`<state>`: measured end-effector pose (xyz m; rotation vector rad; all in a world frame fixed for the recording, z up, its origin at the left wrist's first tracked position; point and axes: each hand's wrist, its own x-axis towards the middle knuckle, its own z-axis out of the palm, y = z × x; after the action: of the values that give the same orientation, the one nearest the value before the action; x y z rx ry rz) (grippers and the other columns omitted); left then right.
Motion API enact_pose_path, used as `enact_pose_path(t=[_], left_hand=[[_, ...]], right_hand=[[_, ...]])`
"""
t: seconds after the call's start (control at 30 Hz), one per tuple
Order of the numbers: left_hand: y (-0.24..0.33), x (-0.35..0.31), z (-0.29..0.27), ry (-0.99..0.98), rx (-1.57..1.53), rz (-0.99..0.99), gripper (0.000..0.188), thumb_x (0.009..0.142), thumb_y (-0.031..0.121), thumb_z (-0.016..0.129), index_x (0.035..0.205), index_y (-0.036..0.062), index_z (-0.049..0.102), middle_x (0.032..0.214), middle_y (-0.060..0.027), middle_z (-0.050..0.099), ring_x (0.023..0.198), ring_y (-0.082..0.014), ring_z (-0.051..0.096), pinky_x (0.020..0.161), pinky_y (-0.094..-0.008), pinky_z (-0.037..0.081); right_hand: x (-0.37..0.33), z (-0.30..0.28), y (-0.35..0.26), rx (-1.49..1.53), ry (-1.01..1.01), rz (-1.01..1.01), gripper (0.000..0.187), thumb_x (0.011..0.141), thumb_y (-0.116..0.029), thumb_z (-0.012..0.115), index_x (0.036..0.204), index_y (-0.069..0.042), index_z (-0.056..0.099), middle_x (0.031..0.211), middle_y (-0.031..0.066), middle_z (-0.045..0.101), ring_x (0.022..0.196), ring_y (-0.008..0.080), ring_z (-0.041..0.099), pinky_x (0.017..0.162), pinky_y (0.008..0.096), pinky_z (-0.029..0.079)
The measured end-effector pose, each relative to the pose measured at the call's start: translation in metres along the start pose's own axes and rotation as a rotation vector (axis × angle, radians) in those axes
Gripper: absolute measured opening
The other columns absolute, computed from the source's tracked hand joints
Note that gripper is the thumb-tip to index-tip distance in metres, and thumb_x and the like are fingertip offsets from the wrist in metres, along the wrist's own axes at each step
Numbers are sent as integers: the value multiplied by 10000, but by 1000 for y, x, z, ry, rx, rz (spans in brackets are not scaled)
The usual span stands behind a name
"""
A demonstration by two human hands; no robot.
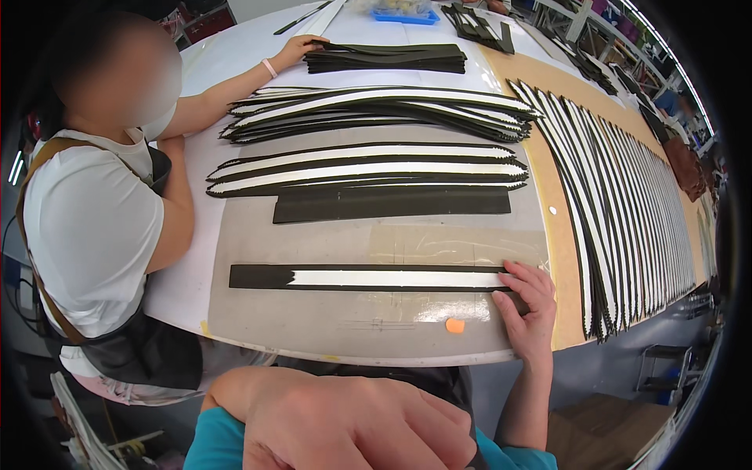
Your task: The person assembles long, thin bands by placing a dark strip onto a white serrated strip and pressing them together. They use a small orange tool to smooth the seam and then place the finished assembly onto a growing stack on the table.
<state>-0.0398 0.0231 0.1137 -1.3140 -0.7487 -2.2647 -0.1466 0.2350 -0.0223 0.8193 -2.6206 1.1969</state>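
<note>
A flat black strip with a white band [392, 278] lies crosswise on the grey work mat; its left end is plain black. My right hand [531, 301] grips the strip's right end, thumb at the near edge and fingers over the far edge. Raised close in front of me at the lower edge is my left hand [352, 415], its knuckles bent and fingers curled together. Its fingertips are out of view, and whatever it may hold cannot be made out. A small orange piece [455, 326] lies on the mat, left of my right wrist.
Beyond the strip lie plain black strips [392, 205], several black-and-white strips [368, 168] and a heaped bundle [376, 106]. Fanned strips [619, 211] cover the board at right. A co-worker's hand [298, 51] touches a black stack [385, 59]. A blue tray [405, 16] stands far back.
</note>
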Motion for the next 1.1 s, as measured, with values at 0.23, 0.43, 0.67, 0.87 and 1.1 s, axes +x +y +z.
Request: enact_pose_path(t=[0.23,0.43,0.67,0.87,1.1], left_hand=[[18,-9,8,68,-51,-206,452,1015,479,637,1045,65,816,702,24,629,594,-124,476,538,-284,310],[52,-28,-20,115,284,-657,289,999,255,631,954,-3,752,1004,-197,692,789,-219,636,697,-309,513],[21,-69,-57,-35,1373,-1004,210,915,0,667,1109,4,747,1212,-143,700,1042,-277,662,882,-358,534],[5,-79,-73,-320,1638,-996,347,875,-32,658,1212,12,724,1381,-127,640,1209,-344,565,1049,-412,446],[3,-93,-81,-309,1712,-973,341,876,-20,690,1202,62,746,1355,-57,668,1193,-301,569,1042,-401,433]], right_hand=[[-4,0,1,-11,10,-15,283,805,-144,813,1068,-51,772,1232,88,736,1228,297,611,1140,469,350],[1,-1,3,12,33,-41,332,796,-102,806,1120,-55,754,1243,103,725,1212,303,612,1104,442,386],[-9,-7,11,58,251,76,542,783,-12,751,1313,-78,660,1187,68,720,1159,277,606,1071,413,395],[-15,-18,13,-51,197,82,610,760,-33,765,1353,-75,627,1208,54,715,1179,263,580,1093,423,349],[-21,-30,15,-184,42,12,495,793,-115,800,1276,-83,697,1300,60,699,1271,277,557,1138,466,306]])
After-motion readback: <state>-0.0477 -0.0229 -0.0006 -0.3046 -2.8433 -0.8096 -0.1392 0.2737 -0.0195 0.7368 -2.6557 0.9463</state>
